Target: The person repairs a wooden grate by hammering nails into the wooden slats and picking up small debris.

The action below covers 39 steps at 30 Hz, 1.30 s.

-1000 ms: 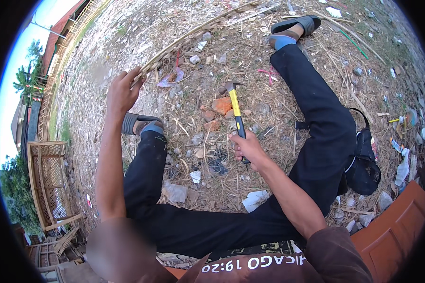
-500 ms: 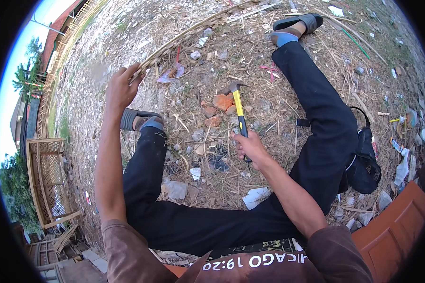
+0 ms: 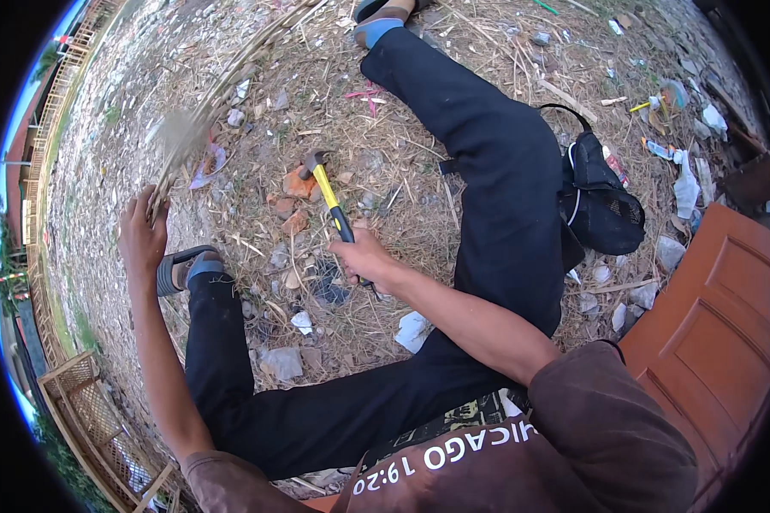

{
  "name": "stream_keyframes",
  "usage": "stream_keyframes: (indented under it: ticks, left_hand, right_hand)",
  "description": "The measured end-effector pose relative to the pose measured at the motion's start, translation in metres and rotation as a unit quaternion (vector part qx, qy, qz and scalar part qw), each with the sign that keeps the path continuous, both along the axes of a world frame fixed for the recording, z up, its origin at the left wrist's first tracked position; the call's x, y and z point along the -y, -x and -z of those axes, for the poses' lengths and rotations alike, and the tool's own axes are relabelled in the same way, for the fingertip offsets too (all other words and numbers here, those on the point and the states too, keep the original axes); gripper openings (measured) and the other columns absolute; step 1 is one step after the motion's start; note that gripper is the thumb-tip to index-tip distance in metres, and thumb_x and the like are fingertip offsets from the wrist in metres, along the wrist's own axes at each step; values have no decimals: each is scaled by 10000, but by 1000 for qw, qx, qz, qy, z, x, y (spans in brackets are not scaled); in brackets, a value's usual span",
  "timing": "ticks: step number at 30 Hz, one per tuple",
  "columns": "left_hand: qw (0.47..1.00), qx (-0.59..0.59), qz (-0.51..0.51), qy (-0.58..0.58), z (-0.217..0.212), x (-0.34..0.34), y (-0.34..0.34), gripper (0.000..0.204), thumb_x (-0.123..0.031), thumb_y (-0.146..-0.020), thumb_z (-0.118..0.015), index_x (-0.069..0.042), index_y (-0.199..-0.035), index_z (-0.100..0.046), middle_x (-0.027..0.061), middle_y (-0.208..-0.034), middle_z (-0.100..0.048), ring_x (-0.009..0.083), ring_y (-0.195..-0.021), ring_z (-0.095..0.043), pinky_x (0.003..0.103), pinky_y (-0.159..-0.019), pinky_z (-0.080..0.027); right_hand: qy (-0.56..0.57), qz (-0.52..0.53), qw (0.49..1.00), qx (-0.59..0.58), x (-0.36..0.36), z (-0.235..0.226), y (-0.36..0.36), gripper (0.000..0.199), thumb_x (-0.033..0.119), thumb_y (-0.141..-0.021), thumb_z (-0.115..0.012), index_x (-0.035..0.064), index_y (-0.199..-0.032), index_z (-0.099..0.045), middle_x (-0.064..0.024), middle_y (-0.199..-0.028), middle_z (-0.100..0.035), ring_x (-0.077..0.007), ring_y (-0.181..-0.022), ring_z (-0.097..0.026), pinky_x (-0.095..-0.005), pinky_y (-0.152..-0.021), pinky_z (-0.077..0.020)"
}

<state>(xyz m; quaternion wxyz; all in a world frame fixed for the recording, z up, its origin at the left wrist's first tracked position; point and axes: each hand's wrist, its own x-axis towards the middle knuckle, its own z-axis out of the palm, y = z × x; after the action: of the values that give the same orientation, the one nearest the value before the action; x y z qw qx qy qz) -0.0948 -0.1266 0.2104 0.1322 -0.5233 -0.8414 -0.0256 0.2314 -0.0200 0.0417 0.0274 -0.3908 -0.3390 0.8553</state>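
My left hand (image 3: 144,229) is stretched out at the left, above my sandaled foot. Its fingers close round the near end of a long, thin bamboo strip (image 3: 204,109), which runs away toward the top of the view and is partly blurred. In my right hand (image 3: 370,258) is a claw hammer (image 3: 322,183) with a yellow and black handle, gripped low down. The hammer's dark head is over a broken orange brick piece (image 3: 297,184) on the ground between my legs; whether they touch I cannot tell.
Smaller brick bits, stones, straw and plastic scraps litter the ground. A black bag (image 3: 603,192) lies beside my right leg. Behind it, at the lower right, is a brown wooden panel (image 3: 710,342). A bamboo lattice frame (image 3: 94,419) stands at the lower left.
The whole view has swung, so the ground and my legs appear farther left. My left hand and the bamboo strip have come slightly nearer. The hammer stays at the brick piece.
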Motion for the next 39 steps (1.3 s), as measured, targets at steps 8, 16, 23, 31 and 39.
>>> stream_keyframes:
  ticks: [8,16,23,31,39]
  left_hand:
    - [998,17,20,51,39,-3,-42,355,-213,-895,-656,-84,-1215,-572,180,-1030,-618,393,-967,-600,487,-790,-484]
    - [996,16,6,88,110,20,-75,480,-84,-776,-623,-100,-1250,-545,132,-1016,-586,341,-957,-589,464,-738,-534]
    - [997,-11,-13,71,150,22,-97,437,-108,-795,-616,-137,-1227,-560,86,-979,-582,280,-939,-601,418,-649,-570]
    - [996,-2,-50,78,176,46,-93,424,-104,-829,-599,-162,-1247,-553,87,-1016,-558,277,-984,-571,414,-666,-571]
    - [998,-6,-58,17,197,69,-83,337,-149,-905,-556,-201,-1238,-565,82,-996,-573,288,-942,-564,460,-768,-521]
  right_hand:
    - [11,146,987,-68,16,-52,-14,142,87,-921,-568,74,-884,-431,0,-637,-447,-97,-468,-439,-279,-406,-383]
    - [-32,144,983,-109,36,-68,-65,187,79,-940,-582,98,-878,-406,24,-603,-414,-68,-434,-395,-254,-401,-357]
    - [-19,138,983,-117,32,-60,-64,198,73,-930,-597,99,-871,-410,19,-606,-436,-60,-428,-408,-244,-378,-346]
    - [-52,138,985,-87,30,-58,-69,207,74,-937,-588,116,-882,-393,29,-599,-400,-61,-424,-372,-251,-390,-345]
    - [-87,154,982,-68,25,-51,-68,202,106,-942,-601,116,-883,-409,33,-586,-387,-67,-424,-365,-255,-393,-352]
